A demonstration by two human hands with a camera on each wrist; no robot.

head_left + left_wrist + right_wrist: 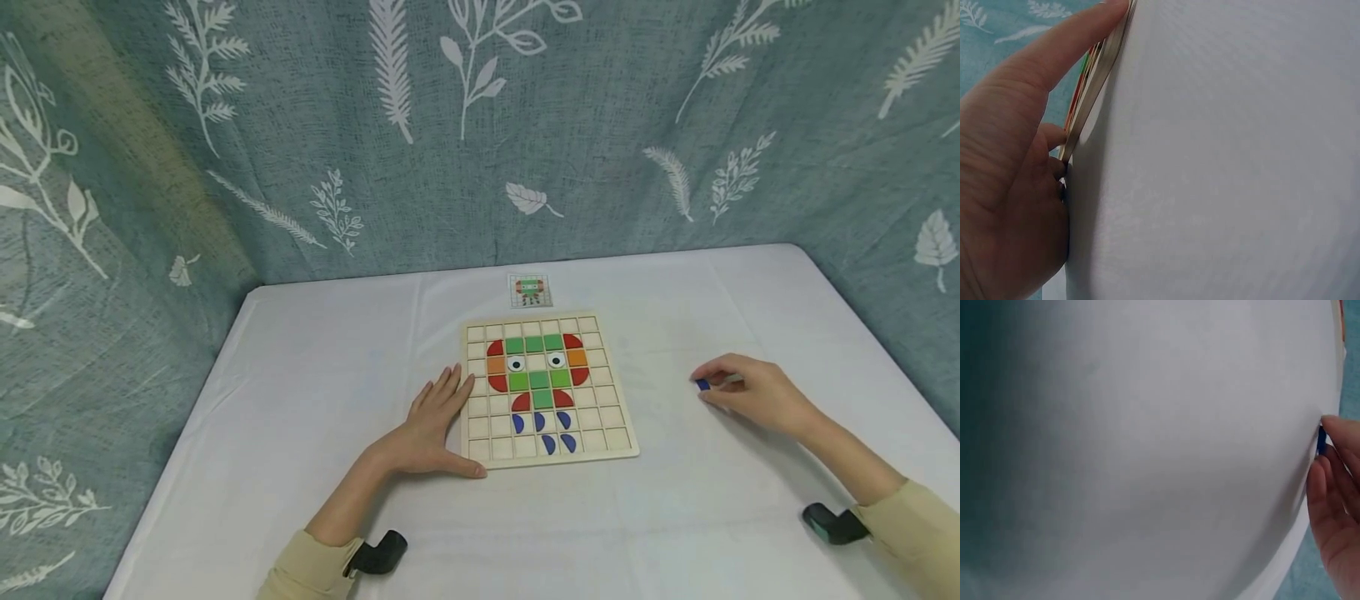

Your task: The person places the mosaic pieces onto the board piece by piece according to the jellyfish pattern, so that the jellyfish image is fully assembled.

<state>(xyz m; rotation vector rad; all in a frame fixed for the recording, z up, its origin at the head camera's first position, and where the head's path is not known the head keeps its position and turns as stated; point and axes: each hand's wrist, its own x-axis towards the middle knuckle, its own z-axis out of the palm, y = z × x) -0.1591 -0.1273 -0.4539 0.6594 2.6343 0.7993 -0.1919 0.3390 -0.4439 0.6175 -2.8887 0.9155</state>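
A square wooden grid board [611,439] lies on the table, bearing red, green, orange and blue tiles and two eye tiles that form a figure. My left hand [429,429] rests along its left side with fingers spread, the thumb at the near left corner. In the left wrist view the thumb touches the edge of the board [1099,84]. Well to the right of the board, my right hand [765,392] pinches a small blue tile [702,384] between thumb and fingers. The same blue tile [1321,441] shows as a sliver in the right wrist view; its full shape is hidden.
Just beyond the board lies a small picture card [530,291] with a similar figure. A white cloth [337,375] covers the table. Behind it hangs a teal curtain [450,200] with white leaf prints. Dark devices [381,552] are worn on both wrists.
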